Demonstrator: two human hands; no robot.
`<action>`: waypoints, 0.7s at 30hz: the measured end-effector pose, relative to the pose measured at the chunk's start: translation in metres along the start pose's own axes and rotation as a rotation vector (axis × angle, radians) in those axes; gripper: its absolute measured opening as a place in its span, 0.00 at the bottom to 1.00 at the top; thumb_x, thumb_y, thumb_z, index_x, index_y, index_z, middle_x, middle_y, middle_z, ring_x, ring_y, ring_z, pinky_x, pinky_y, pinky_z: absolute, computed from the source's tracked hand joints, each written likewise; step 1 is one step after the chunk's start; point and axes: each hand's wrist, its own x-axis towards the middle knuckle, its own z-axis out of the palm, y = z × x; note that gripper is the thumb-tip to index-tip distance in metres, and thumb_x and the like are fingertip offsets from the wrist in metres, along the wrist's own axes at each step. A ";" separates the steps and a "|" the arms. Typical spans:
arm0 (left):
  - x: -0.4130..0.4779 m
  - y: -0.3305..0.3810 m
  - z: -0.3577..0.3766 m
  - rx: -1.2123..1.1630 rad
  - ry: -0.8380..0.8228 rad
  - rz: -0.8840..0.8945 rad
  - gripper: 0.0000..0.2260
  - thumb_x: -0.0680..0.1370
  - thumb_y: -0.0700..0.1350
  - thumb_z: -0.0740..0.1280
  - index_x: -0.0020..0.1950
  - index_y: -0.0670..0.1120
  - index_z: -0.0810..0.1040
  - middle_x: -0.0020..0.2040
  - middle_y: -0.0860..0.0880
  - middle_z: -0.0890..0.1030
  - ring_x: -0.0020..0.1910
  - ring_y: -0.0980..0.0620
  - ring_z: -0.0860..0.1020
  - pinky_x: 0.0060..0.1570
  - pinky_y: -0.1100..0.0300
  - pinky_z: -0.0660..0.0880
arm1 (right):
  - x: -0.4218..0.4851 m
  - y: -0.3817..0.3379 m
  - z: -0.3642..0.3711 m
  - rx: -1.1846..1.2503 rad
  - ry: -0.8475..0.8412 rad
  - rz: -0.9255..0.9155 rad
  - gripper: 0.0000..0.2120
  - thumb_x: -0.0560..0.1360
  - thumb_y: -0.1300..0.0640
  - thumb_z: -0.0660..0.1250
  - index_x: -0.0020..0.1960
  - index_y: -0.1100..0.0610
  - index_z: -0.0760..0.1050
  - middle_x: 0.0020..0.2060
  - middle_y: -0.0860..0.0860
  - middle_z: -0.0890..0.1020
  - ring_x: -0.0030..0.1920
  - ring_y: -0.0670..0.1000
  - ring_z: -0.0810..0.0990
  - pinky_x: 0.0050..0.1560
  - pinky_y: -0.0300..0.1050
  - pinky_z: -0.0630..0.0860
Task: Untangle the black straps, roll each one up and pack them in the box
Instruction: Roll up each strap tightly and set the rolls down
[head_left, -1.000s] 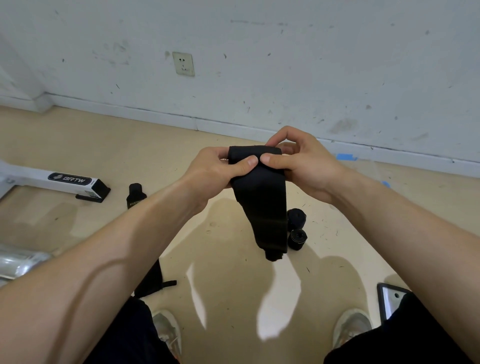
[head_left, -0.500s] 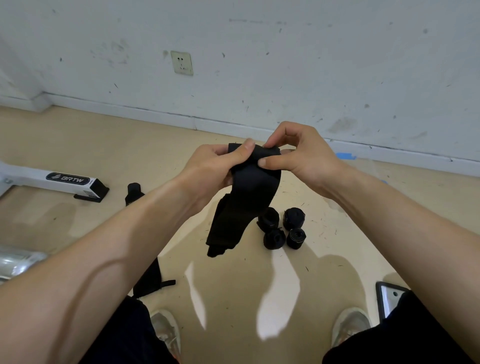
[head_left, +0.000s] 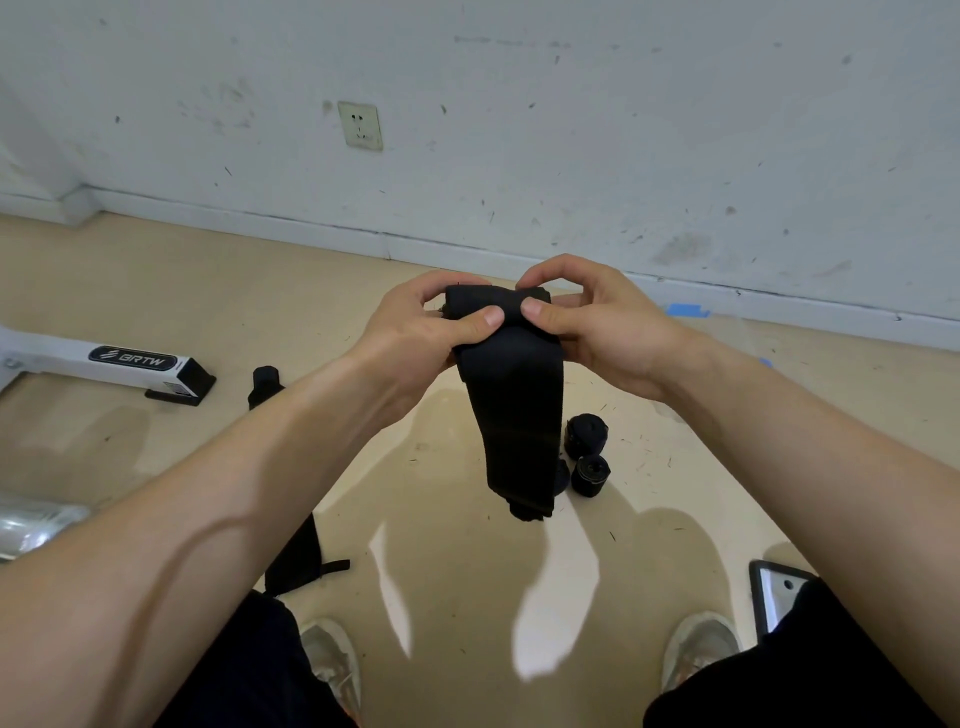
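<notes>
A wide black strap (head_left: 514, 410) hangs in front of me, its upper end wound into a small roll between my hands. My left hand (head_left: 415, 338) grips the roll's left side, thumb pressed on top. My right hand (head_left: 592, 322) pinches the right side, thumb on the strap and fingers arched over it. The loose tail hangs straight down toward the floor. Two rolled black straps (head_left: 586, 435) (head_left: 590, 475) stand on the floor behind the tail; a third is mostly hidden by it. Another rolled strap (head_left: 265, 384) lies left. No box is recognisable.
A white machine leg with a black foot (head_left: 109, 364) lies at the left. A loose black strap (head_left: 301, 556) shows under my left forearm. A phone-like slab (head_left: 776, 597) lies at the right by my knee. My shoes (head_left: 332, 665) are below; a wall with a socket (head_left: 361, 124) stands ahead.
The strap's tail, swung out to the left half a second ago, hangs straight down again and looks shorter. Both thumbs are back on top of the roll.
</notes>
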 end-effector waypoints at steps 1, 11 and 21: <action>0.000 -0.001 0.000 -0.006 -0.008 0.004 0.10 0.76 0.34 0.74 0.55 0.45 0.82 0.48 0.42 0.86 0.47 0.46 0.85 0.48 0.58 0.81 | 0.000 0.001 0.000 0.014 0.013 -0.011 0.07 0.80 0.65 0.68 0.57 0.57 0.76 0.45 0.60 0.84 0.44 0.56 0.83 0.49 0.48 0.80; -0.001 -0.006 0.001 0.034 -0.061 0.016 0.15 0.80 0.42 0.71 0.66 0.41 0.79 0.58 0.42 0.85 0.56 0.45 0.85 0.52 0.56 0.82 | 0.001 0.006 0.006 -0.065 0.102 -0.097 0.10 0.78 0.67 0.69 0.54 0.54 0.77 0.51 0.64 0.83 0.44 0.57 0.83 0.51 0.55 0.81; 0.003 -0.010 0.007 0.019 0.021 0.073 0.13 0.76 0.48 0.75 0.58 0.44 0.82 0.52 0.45 0.84 0.53 0.45 0.84 0.50 0.54 0.81 | 0.001 0.005 0.008 -0.167 0.139 -0.137 0.13 0.73 0.71 0.72 0.50 0.55 0.77 0.48 0.60 0.81 0.47 0.56 0.82 0.53 0.60 0.82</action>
